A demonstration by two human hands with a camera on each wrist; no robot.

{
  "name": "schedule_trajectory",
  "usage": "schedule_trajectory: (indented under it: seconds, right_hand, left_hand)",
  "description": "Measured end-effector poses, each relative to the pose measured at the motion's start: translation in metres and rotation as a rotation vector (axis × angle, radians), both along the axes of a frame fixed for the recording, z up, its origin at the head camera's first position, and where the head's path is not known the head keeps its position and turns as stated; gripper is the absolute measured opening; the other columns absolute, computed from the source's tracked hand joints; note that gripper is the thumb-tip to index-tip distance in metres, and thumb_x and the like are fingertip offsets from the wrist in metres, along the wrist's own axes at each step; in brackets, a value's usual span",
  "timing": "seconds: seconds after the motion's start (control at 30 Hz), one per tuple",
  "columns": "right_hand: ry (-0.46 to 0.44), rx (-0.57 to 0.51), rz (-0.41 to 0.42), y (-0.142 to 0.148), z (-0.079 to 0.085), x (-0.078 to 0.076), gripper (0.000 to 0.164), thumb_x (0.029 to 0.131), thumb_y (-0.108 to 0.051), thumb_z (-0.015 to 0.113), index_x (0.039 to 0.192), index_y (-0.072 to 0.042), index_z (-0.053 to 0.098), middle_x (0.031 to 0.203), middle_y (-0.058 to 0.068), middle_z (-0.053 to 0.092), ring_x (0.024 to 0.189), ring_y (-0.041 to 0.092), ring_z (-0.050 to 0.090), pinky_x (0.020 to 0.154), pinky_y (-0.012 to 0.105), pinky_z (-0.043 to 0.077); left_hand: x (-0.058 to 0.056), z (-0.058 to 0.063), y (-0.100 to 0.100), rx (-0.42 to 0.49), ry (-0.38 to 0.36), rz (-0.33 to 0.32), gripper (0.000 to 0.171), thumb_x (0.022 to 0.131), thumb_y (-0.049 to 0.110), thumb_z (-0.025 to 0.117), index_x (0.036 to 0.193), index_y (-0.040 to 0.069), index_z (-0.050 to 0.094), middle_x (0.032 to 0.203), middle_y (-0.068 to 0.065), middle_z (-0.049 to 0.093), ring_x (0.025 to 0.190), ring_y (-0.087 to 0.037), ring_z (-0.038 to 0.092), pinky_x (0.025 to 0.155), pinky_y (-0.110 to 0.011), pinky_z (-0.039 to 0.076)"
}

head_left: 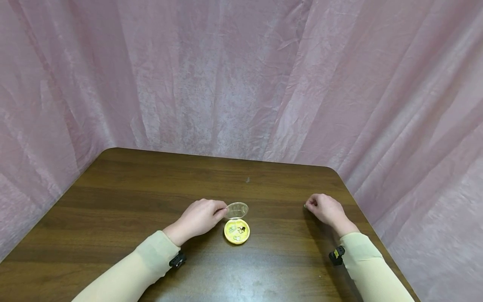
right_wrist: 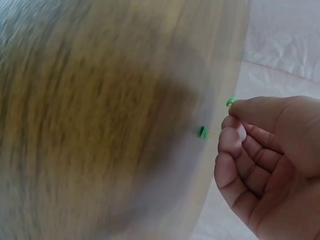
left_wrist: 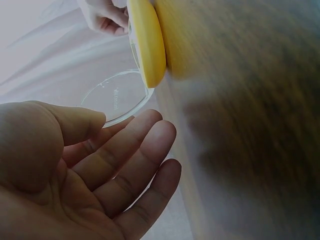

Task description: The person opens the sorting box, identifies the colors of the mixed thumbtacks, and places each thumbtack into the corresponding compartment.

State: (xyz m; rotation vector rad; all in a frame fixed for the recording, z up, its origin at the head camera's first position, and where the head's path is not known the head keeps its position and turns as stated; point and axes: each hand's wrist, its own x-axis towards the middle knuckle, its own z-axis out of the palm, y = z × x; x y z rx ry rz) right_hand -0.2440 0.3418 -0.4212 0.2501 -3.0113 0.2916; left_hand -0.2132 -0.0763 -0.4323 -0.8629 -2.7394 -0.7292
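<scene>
My left hand (head_left: 203, 216) pinches the rim of a clear round lid (head_left: 237, 210) between thumb and forefinger; its other fingers are loosely bent in the left wrist view. The lid stands raised, hinged to a small round yellow case (head_left: 247, 237) on the table. Inside the case lie several small green, white and dark pieces in separate sections. Off to the right, my right hand (head_left: 327, 209) pinches a tiny green piece (right_wrist: 231, 102) at the thumb tip. Just beyond those fingertips shows another small green piece (right_wrist: 203, 132) with a thin gold-coloured pin.
The brown wood-grain table (head_left: 151, 180) has rounded far corners. Pink curtains (head_left: 211, 84) hang behind it and along its sides. Black wrist cameras (head_left: 177, 260) are worn at both sleeves. The right hand is near the table's right edge.
</scene>
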Motion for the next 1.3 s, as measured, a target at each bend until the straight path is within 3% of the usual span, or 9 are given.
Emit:
schedule_trajectory:
  seconds: [0.1,0.2,0.4,0.57,0.63,0.73,0.87,1.1,1.3]
  right_hand:
    - [-0.026,-0.085,0.004,-0.003,0.002,0.0,0.012,0.094,-0.024,0.062,0.091,-0.015,0.071,0.08,-0.005,0.064,0.07,0.013,0.055,0.068,0.037,0.044]
    - [-0.094,-0.243,0.003,-0.006,0.003,0.001,0.017,0.097,-0.025,0.061,0.096,-0.01,0.07,0.08,0.0,0.064,0.07,0.012,0.057,0.068,0.033,0.045]
    - [-0.298,-0.778,0.034,-0.017,0.007,0.003,0.035,0.099,-0.028,0.062,0.109,0.006,0.063,0.09,0.011,0.061,0.073,0.014,0.057,0.073,0.034,0.052]
    - [-0.436,-1.223,0.147,-0.035,0.018,0.01,0.02,0.1,-0.022,0.06,0.105,-0.002,0.062,0.09,0.004,0.059,0.075,0.011,0.055,0.075,0.03,0.049]
    - [-0.489,-1.36,0.225,-0.044,0.023,0.014,0.013,0.102,-0.015,0.056,0.106,-0.005,0.063,0.09,0.001,0.059,0.076,0.01,0.056,0.074,0.027,0.048]
    - [-0.58,-1.514,0.355,-0.057,0.03,0.02,0.015,0.105,-0.007,0.047,0.106,-0.006,0.063,0.09,0.0,0.059,0.077,0.01,0.054,0.074,0.026,0.046]
    - [-0.671,-1.6,0.507,-0.075,0.039,0.028,0.021,0.107,-0.004,0.039,0.104,-0.006,0.06,0.088,0.001,0.053,0.077,0.011,0.049,0.073,0.027,0.04]
    - [-0.758,-1.57,0.73,-0.101,0.052,0.042,0.028,0.107,-0.005,0.031,0.095,-0.009,0.056,0.083,-0.001,0.044,0.073,0.015,0.036,0.072,0.028,0.031]
    - [-0.794,-1.554,0.872,-0.119,0.062,0.052,0.032,0.107,-0.003,0.025,0.093,-0.01,0.054,0.085,-0.001,0.043,0.072,0.015,0.033,0.072,0.029,0.03]
  left_hand:
    - [0.0,0.0,0.0,-0.001,-0.002,0.0,0.016,0.099,0.029,0.06,0.096,0.023,0.074,0.075,0.02,0.057,0.063,-0.005,0.051,0.063,-0.028,0.042]
    - [0.001,0.001,0.001,0.001,-0.005,0.001,0.016,0.099,0.029,0.06,0.096,0.023,0.074,0.075,0.019,0.057,0.063,-0.005,0.051,0.062,-0.029,0.042]
    - [0.001,0.001,0.001,-0.004,-0.011,0.005,0.016,0.1,0.03,0.06,0.097,0.023,0.075,0.076,0.02,0.058,0.063,-0.005,0.051,0.063,-0.029,0.042]
    - [0.0,0.001,0.001,-0.002,-0.01,0.007,0.017,0.1,0.03,0.06,0.098,0.023,0.075,0.077,0.02,0.059,0.064,-0.005,0.052,0.064,-0.029,0.042]
    - [0.0,0.001,0.001,-0.002,-0.01,0.007,0.017,0.1,0.03,0.06,0.098,0.023,0.075,0.078,0.02,0.059,0.064,-0.005,0.052,0.064,-0.029,0.042]
    - [0.0,0.001,0.001,-0.002,-0.011,0.008,0.017,0.1,0.03,0.06,0.098,0.023,0.075,0.078,0.02,0.059,0.064,-0.004,0.052,0.064,-0.029,0.042]
    - [0.0,0.001,0.002,-0.001,-0.012,0.008,0.017,0.1,0.031,0.06,0.098,0.024,0.075,0.077,0.02,0.059,0.064,-0.004,0.052,0.064,-0.029,0.042]
    - [0.0,0.0,0.002,-0.001,0.0,0.003,0.016,0.099,0.03,0.06,0.095,0.024,0.074,0.075,0.02,0.057,0.063,-0.005,0.051,0.063,-0.029,0.042]
    - [0.0,0.001,0.001,-0.003,0.003,0.006,0.016,0.099,0.029,0.06,0.095,0.023,0.074,0.075,0.019,0.057,0.063,-0.005,0.051,0.063,-0.029,0.042]
